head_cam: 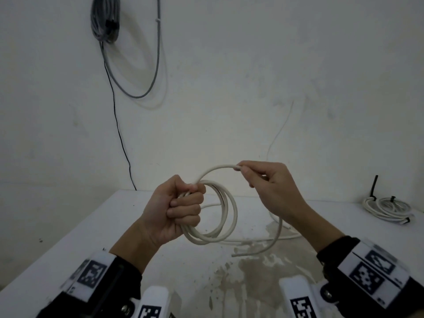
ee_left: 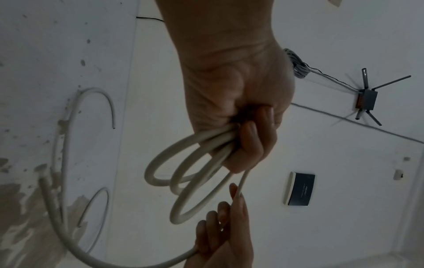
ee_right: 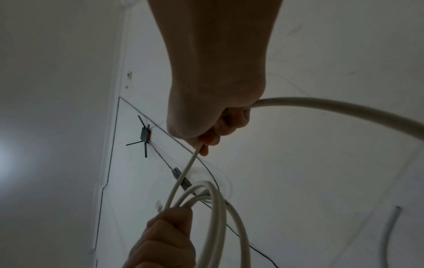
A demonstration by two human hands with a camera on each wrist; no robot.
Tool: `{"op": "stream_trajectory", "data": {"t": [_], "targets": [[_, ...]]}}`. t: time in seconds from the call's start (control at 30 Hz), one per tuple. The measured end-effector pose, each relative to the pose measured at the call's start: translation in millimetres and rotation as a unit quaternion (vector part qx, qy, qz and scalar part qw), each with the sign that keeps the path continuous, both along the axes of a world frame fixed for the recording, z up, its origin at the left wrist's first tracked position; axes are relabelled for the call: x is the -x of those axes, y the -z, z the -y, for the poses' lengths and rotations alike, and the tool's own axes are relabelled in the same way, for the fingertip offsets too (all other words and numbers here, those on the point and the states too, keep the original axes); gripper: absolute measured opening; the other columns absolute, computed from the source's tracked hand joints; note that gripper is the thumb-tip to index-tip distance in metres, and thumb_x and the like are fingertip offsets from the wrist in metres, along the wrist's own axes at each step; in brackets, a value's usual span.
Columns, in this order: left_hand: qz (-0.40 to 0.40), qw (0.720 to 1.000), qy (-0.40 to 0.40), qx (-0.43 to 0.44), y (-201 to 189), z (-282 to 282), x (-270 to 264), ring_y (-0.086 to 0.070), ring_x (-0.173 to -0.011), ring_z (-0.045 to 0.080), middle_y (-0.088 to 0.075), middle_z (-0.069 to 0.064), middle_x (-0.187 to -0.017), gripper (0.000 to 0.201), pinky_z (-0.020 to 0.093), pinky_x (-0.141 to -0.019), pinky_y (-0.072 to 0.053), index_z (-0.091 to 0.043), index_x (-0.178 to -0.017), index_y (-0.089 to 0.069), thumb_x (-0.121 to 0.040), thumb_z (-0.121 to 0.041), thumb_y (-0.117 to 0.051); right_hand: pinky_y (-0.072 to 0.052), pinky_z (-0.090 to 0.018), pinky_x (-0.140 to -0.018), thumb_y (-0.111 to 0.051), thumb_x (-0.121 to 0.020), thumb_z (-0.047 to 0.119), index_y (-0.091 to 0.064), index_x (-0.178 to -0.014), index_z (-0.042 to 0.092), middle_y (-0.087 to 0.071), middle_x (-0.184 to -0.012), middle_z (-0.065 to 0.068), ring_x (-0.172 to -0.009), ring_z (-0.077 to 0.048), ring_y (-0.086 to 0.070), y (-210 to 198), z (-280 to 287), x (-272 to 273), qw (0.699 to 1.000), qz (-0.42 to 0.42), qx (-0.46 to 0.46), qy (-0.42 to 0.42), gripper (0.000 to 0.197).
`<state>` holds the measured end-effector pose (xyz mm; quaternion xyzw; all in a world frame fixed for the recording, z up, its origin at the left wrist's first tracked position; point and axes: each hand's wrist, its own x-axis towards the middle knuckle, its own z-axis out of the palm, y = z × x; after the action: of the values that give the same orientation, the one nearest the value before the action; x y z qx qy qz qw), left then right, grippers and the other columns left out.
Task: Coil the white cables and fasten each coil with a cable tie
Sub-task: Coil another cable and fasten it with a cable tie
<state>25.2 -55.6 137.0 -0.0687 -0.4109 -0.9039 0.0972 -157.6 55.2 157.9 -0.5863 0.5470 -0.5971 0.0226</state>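
Note:
My left hand is a fist gripping a white cable coil of several loops, held above the white table. From the fist an arc of the same cable rises to my right hand, which pinches it between thumb and fingers. The slack of the cable trails from under the right hand onto the table and ends at a cut tip. In the left wrist view the loops hang from my curled fingers. In the right wrist view the cable passes through my right hand.
Two white coils fastened with black ties lie at the table's far right. A grey cable bundle hangs on the wall, with a thin black wire running down. The table front centre carries a brownish stain.

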Motion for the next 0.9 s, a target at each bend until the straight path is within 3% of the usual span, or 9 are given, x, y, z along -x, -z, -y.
{"op": "stream_trajectory", "data": {"t": [0.1,0.2,0.3,0.43,0.53,0.63,0.7,0.8,0.9], "targets": [[0.015,1.000,0.020,0.016,1,0,1,-0.033,-0.041,0.013,-0.033,-0.001,-0.052,0.015,0.024,-0.045,-0.029,-0.005,-0.082,-0.052,-0.086,-0.014,-0.040,-0.038,-0.030,-0.052,-0.062,-0.089,0.011,-0.076,-0.082,0.023,-0.065,-0.065,-0.013,-0.053,-0.025,-0.045,-6,-2,-3,0.996,-0.081,0.011,0.020,0.019],[0.022,0.998,0.009,0.054,7,-2,8,-0.022,-0.033,0.011,-0.025,-0.005,-0.043,0.031,0.021,-0.037,-0.026,-0.013,-0.065,-0.048,-0.086,-0.033,-0.061,-0.038,-0.025,-0.050,-0.062,-0.089,0.016,-0.076,-0.086,0.015,-0.063,-0.061,-0.011,-0.048,-0.017,-0.043,-6,5,0,0.986,-0.159,-0.024,0.045,0.014],[-0.059,0.998,0.034,0.003,1,1,11,-0.028,-0.040,0.015,-0.032,0.000,-0.049,0.033,0.026,-0.044,-0.026,-0.015,-0.072,-0.040,-0.099,-0.032,-0.038,-0.039,-0.023,-0.048,-0.056,-0.092,0.021,-0.074,-0.086,0.016,-0.060,-0.057,-0.007,-0.045,-0.011,-0.046,6,10,3,0.986,-0.117,-0.115,0.015,0.019],[-0.174,0.982,-0.061,-0.046,-18,12,5,-0.029,-0.043,0.015,-0.033,0.004,-0.053,0.038,0.030,-0.047,-0.028,-0.005,-0.076,-0.050,-0.100,-0.025,-0.028,-0.035,-0.020,-0.041,-0.046,-0.098,0.024,-0.065,-0.092,0.008,-0.046,-0.049,0.002,-0.039,-0.010,-0.037,35,-2,-3,0.973,0.036,-0.217,-0.068,0.025],[-0.162,0.941,-0.285,-0.082,-27,12,2,-0.019,-0.032,0.006,-0.021,-0.006,-0.043,0.045,0.020,-0.034,-0.028,-0.013,-0.059,-0.048,-0.099,-0.028,-0.032,-0.036,-0.020,-0.038,-0.050,-0.097,0.023,-0.062,-0.091,0.006,-0.045,-0.053,0.001,-0.037,-0.011,-0.040,49,-16,1,0.962,0.039,-0.262,-0.063,0.021],[-0.103,0.887,-0.450,0.014,-31,14,-1,-0.026,-0.031,0.003,-0.026,-0.009,-0.040,0.041,0.015,-0.038,-0.027,-0.018,-0.063,-0.037,-0.101,-0.031,-0.029,-0.044,-0.026,-0.047,-0.052,-0.095,0.025,-0.063,-0.094,0.014,-0.055,-0.065,0.000,-0.046,-0.009,-0.048,54,-25,13,0.937,-0.142,-0.320,0.000,0.015],[-0.059,0.858,-0.500,0.106,-27,14,3,-0.037,-0.036,0.006,-0.035,-0.008,-0.042,0.038,0.017,-0.042,-0.036,-0.016,-0.067,-0.036,-0.102,-0.029,-0.029,-0.044,-0.032,-0.060,-0.048,-0.096,0.033,-0.062,-0.106,0.019,-0.062,-0.075,-0.001,-0.062,-0.015,-0.055,54,-27,12,0.886,-0.327,-0.328,0.018,0.022],[0.011,0.794,-0.513,0.326,-11,4,13,-0.063,-0.054,0.017,-0.066,-0.002,-0.065,0.035,0.023,-0.054,-0.050,-0.007,-0.079,-0.050,-0.101,-0.026,-0.030,-0.034,-0.022,-0.045,-0.043,-0.093,0.040,-0.067,-0.096,0.023,-0.057,-0.063,0.003,-0.050,-0.016,-0.053,39,-26,-2,0.818,-0.550,-0.166,0.031,0.030],[0.100,0.752,-0.420,0.498,5,-13,19,-0.066,-0.056,0.019,-0.071,0.005,-0.073,0.043,0.025,-0.055,-0.052,-0.005,-0.091,-0.060,-0.099,-0.034,-0.030,-0.027,-0.016,-0.038,-0.046,-0.090,0.041,-0.066,-0.072,0.018,-0.049,-0.053,0.005,-0.035,-0.013,-0.040,12,-20,-5,0.809,-0.586,-0.007,0.039,0.035]]}}
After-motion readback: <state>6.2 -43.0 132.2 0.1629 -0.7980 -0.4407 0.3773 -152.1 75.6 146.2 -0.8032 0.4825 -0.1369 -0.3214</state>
